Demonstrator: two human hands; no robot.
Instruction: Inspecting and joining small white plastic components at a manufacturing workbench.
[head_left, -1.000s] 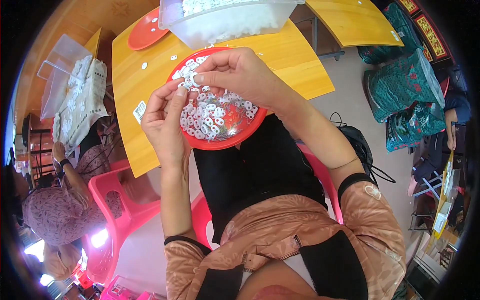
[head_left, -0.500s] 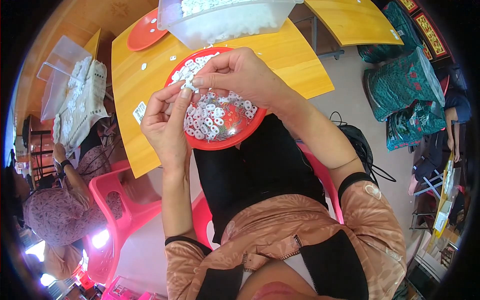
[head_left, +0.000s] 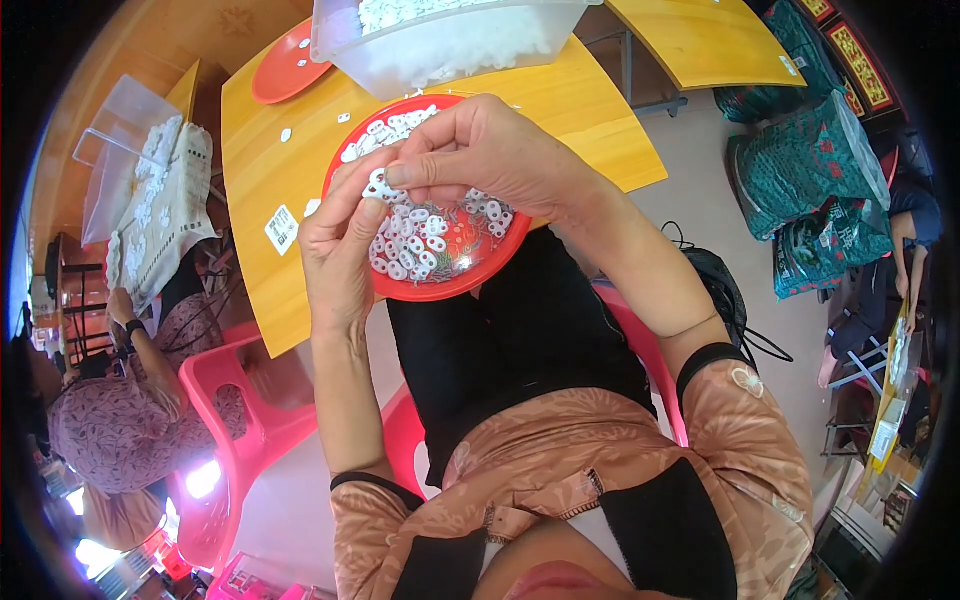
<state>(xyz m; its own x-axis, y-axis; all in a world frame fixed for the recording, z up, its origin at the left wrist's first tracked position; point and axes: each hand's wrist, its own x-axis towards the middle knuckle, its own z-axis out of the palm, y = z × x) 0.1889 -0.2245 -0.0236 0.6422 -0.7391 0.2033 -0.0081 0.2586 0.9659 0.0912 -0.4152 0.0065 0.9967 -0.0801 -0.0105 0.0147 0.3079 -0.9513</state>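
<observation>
Between my two hands is a small white plastic piece with holes (head_left: 377, 187), held over a round red tray (head_left: 432, 294). My left hand (head_left: 338, 240) pinches it from below with thumb and fingers. From the upper right my right hand (head_left: 500, 150) grips the same piece with thumb and forefinger, the other fingers curled. In the tray lie many similar white two-hole pieces (head_left: 408, 245) and thin metal pins (head_left: 480, 228). My hands hide part of the tray's middle.
A clear bin of white parts (head_left: 450, 60) stands behind the tray on the yellow table (head_left: 590, 120), near a red plate (head_left: 285, 75). Left are a pink chair (head_left: 225, 400) and a person (head_left: 140, 425). Green sacks (head_left: 800, 170) lie right, with another person (head_left: 910, 225) beyond.
My left hand has shifted slightly right, its fingers rising closer to my right hand. A loose white piece now shows on the table beside my left fingers. My right hand is almost still.
</observation>
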